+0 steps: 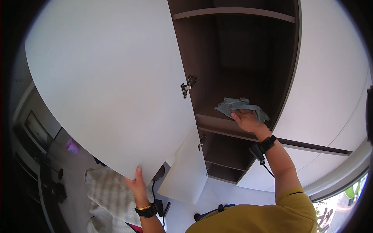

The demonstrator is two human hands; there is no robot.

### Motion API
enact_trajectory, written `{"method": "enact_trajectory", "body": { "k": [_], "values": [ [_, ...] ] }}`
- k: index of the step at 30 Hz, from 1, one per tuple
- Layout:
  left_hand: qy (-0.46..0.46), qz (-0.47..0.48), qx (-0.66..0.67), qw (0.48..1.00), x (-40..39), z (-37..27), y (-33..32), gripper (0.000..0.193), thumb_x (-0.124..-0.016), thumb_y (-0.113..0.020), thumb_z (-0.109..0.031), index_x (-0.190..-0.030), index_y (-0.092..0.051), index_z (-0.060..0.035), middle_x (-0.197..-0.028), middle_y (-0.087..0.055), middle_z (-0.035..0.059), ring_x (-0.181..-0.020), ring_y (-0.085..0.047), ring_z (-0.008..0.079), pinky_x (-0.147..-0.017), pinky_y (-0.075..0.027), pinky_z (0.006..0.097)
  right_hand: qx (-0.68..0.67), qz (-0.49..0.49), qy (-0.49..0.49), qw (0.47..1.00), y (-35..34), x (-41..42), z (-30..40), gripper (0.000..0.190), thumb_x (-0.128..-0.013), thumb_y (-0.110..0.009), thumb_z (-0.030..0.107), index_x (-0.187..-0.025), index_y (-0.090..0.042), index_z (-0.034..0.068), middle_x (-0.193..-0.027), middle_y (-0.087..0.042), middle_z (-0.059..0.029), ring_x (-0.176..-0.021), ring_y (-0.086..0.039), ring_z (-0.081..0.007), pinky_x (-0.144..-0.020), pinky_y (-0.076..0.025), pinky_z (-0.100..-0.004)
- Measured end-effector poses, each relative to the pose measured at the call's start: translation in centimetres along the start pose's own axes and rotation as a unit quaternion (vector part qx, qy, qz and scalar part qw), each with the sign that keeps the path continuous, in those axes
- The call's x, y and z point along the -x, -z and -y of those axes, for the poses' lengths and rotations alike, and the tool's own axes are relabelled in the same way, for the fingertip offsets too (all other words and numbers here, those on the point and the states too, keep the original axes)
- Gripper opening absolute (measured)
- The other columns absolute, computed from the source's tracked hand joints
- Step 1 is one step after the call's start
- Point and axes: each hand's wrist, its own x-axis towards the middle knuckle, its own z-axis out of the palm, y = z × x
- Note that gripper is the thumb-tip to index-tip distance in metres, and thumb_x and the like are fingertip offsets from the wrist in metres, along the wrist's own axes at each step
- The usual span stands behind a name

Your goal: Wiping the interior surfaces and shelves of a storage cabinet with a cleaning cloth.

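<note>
My right hand (247,120) presses a grey-blue cloth (233,106) onto the front part of a dark brown cabinet shelf (214,118). The cloth lies crumpled under and beyond my fingers. At the lower corner of the large white cabinet door (110,87), which stands open, my left hand (137,183) grips the door's edge, thumb on the near face; its fingers are hidden behind the door. A metal hinge (186,87) joins this door to the cabinet's side.
Below, a second white door (186,171) stands open by a lower compartment (227,148). Closed white doors (326,67) are at the right. A patterned cloth cover (113,192) lies at the lower left, and a purple bin (72,146) stands on the floor farther off.
</note>
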Motion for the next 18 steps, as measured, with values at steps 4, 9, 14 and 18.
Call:
{"method": "enact_trajectory", "body": {
  "k": [4,9,14,18],
  "values": [
    [0.024,-0.014,0.075,0.997,-0.3,1.3,-0.1,0.026,-0.081,-0.065,-0.013,-0.099,-0.057,0.0031,-0.094,-0.06,0.0065,-0.086,-0.055,0.0156,-0.08,-0.042,0.0288,0.02,0.007,-0.098,0.995,-0.5,-3.2,-4.9,0.049,-0.094,-0.024,0.038,-0.136,-0.036,0.015,-0.138,-0.033,-0.0194,-0.129,-0.028,-0.0372,-0.102,-0.02,-0.0615],
    [0.085,0.042,0.104,0.99,-0.2,0.7,-0.2,0.026,-0.078,-0.067,-0.012,-0.096,-0.056,0.0035,-0.09,-0.058,0.0057,-0.081,-0.052,0.0145,-0.078,-0.042,0.0276,0.137,-0.019,-0.192,0.971,-1.0,-5.5,-7.1,0.048,-0.091,-0.03,0.031,-0.137,-0.033,0.02,-0.14,-0.032,-0.0159,-0.13,-0.027,-0.0364,-0.104,-0.028,-0.0462],
    [0.079,0.045,0.14,0.986,0.0,1.0,-0.4,0.026,-0.077,-0.064,-0.008,-0.097,-0.055,0.0071,-0.092,-0.059,0.0095,-0.083,-0.055,0.0172,-0.078,-0.044,0.0293,0.067,-0.028,-0.192,0.979,-0.9,-1.8,-3.8,0.048,-0.092,-0.028,0.031,-0.139,-0.029,0.022,-0.143,-0.027,-0.0159,-0.133,-0.022,-0.0344,-0.103,-0.021,-0.0601],
    [0.111,0.098,0.127,0.981,0.0,2.0,0.9,0.035,-0.079,-0.059,-0.003,-0.11,-0.048,0.0108,-0.103,-0.056,0.0162,-0.092,-0.056,0.0223,-0.083,-0.045,0.0327,0.071,-0.002,-0.158,0.985,-0.8,2.8,0.5,0.049,-0.093,-0.027,0.033,-0.141,-0.024,0.024,-0.143,-0.025,-0.016,-0.135,-0.018,-0.0345,-0.101,-0.017,-0.064]
  ]
}}
